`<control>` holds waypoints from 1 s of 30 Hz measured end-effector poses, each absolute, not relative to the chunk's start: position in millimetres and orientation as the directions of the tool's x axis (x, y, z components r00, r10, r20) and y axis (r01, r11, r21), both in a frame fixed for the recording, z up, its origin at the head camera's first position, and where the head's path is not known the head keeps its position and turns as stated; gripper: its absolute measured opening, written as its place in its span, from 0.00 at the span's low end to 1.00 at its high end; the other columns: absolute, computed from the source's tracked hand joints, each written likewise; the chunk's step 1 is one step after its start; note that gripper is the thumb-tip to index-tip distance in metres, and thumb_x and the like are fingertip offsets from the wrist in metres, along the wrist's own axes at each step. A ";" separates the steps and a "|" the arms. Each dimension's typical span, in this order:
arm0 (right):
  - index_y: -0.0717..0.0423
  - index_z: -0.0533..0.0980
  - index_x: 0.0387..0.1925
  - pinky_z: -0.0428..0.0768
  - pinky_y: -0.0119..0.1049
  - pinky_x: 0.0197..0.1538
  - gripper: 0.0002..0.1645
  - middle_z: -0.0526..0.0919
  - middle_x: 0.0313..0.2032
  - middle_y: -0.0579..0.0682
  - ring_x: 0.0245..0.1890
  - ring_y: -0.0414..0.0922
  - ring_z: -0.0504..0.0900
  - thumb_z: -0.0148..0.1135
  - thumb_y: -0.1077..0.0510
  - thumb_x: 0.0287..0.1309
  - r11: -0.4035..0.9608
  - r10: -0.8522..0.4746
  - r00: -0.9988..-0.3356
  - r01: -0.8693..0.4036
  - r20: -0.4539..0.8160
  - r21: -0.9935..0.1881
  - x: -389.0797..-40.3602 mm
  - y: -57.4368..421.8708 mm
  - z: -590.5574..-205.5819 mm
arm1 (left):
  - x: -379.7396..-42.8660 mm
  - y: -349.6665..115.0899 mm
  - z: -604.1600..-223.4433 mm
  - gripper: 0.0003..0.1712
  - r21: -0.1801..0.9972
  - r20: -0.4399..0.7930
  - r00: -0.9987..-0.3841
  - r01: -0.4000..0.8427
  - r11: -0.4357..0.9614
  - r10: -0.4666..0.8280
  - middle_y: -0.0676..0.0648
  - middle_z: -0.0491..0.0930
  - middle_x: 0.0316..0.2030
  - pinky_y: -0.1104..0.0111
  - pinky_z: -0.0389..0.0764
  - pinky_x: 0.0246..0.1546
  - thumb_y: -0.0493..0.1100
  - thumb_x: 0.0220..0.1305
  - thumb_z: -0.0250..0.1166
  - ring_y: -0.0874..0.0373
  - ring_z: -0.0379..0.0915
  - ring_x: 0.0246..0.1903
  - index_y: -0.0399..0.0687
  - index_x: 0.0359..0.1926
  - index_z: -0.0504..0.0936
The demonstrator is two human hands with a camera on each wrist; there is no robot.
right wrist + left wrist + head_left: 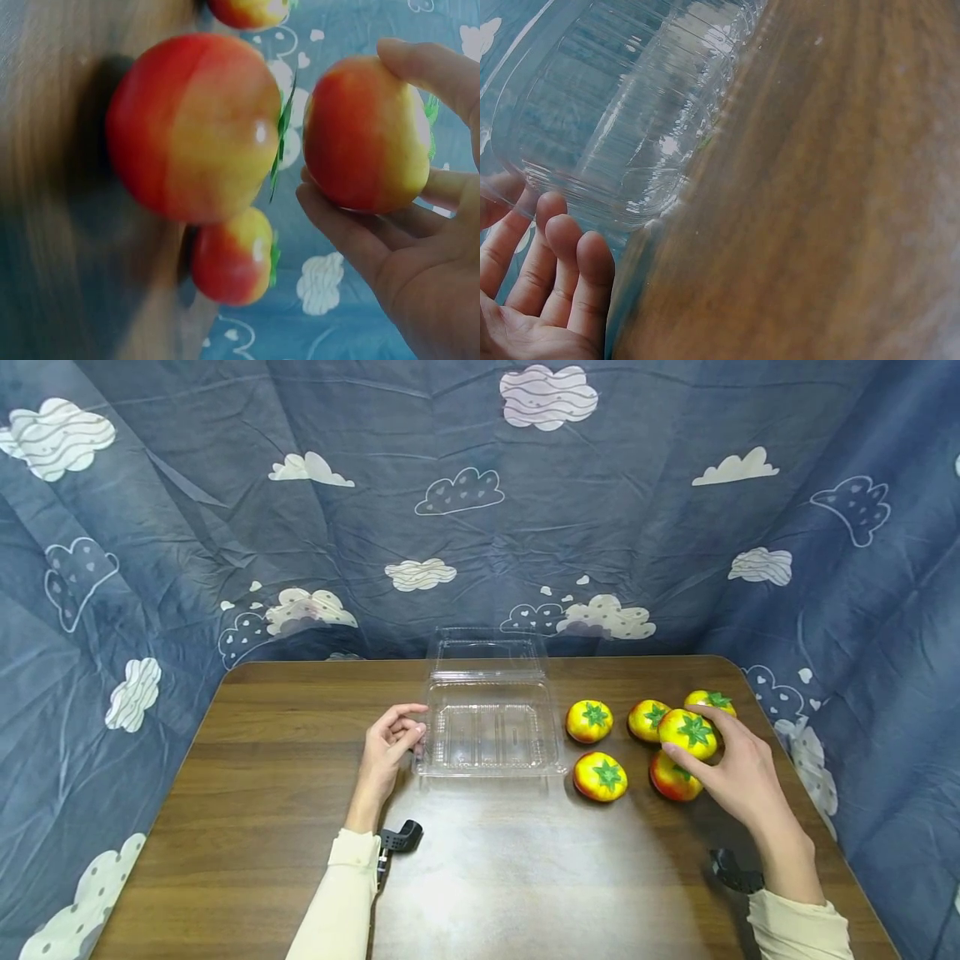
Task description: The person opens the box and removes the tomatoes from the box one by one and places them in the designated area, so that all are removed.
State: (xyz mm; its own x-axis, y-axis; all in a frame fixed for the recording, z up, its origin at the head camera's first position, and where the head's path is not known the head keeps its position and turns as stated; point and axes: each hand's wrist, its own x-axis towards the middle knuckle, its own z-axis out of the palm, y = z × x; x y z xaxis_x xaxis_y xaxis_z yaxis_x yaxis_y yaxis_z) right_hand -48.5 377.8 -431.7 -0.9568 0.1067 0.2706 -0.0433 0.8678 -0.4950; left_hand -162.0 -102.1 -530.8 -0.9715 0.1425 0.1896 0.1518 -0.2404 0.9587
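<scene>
At the right, my right hand [738, 768] grips a red-and-yellow toy tomato [687, 733] with a star-shaped green leaf top, thumb on one side and fingers on the other. In the right wrist view this tomato [366, 135] sits between thumb and fingers, beside a larger-looking tomato [195, 127]. My left hand [386, 752] is at the left side of a clear plastic container [487, 768], whose lid [487, 649] stands raised behind it. Thumb and index finger pinch the rim of the container [622, 112] in the left wrist view; the other fingers [592, 259] are loosely bent.
Two tomatoes lie right of the container, one farther back [588, 721] and one nearer [600, 777]. Around the right hand lie a left one [647, 721], a front one [675, 779] and a back one [708, 700]. A cloud-patterned blue curtain [450, 543] hangs behind the wooden table [247, 827].
</scene>
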 end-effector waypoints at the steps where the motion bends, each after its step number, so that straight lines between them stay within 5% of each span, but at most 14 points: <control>1: 0.57 0.75 0.66 0.76 0.63 0.49 0.41 0.81 0.59 0.69 0.51 0.67 0.80 0.81 0.48 0.55 0.870 0.110 -0.954 -0.043 0.278 -0.492 -47.1 379.7 -432.0 | -161.5 -102.1 -530.6 0.18 0.959 0.188 -0.972 0.151 -0.240 0.141 0.48 0.81 0.30 0.74 0.82 0.26 0.26 0.69 0.65 0.59 0.76 0.25 0.24 0.58 0.79; 30: 0.63 0.74 0.63 0.65 0.55 0.42 0.39 0.80 0.53 0.73 0.47 0.69 0.78 0.75 0.43 0.60 0.890 0.225 -0.954 0.119 0.197 -0.440 -27.0 442.0 -458.5 | -162.8 -102.4 -532.3 0.17 0.955 0.207 -0.968 0.168 -0.245 0.142 0.45 0.80 0.30 0.75 0.81 0.26 0.25 0.69 0.65 0.61 0.76 0.23 0.23 0.58 0.78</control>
State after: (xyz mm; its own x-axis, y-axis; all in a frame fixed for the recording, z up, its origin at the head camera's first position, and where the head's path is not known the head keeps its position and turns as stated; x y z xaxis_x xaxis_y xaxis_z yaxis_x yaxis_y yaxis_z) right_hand -27.0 442.0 -458.5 -0.9544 0.2248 0.1966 0.1189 0.8900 -0.4402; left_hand -162.8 -102.4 -532.3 -0.9680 0.1422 0.2069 0.1680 -0.2452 0.9548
